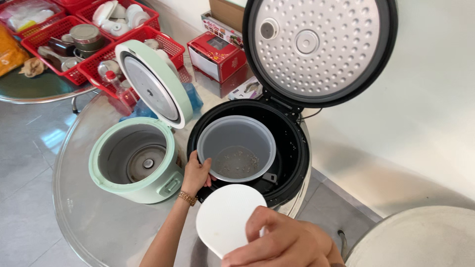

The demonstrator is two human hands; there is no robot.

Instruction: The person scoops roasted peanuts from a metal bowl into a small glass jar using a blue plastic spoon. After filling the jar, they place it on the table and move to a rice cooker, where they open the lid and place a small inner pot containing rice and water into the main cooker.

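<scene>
Your left hand (197,174) grips the rim of the clear tub (236,148), fingers hooked over its near-left edge, and the tub sits tilted inside the black cooker (292,163), over the cooker's open well, with a few grains stuck to its bottom. Your right hand (282,244) is closed on the white lid (228,217), thumb pressed on its top, holding it just in front of the cooker, near its front rim and close to your left wrist. The cooker's own lid (316,47) stands open behind the well, its dimpled metal plate facing you. Just left of the cooker stands a green cooker (136,163), also open and with no inner pot in it, its lid (156,84) raised. Both stand on a round glass table (84,217). Behind and left of the black cooker, red baskets (74,44) hold dishes and tins, and a red box (217,54) sits on the floor behind it.
</scene>
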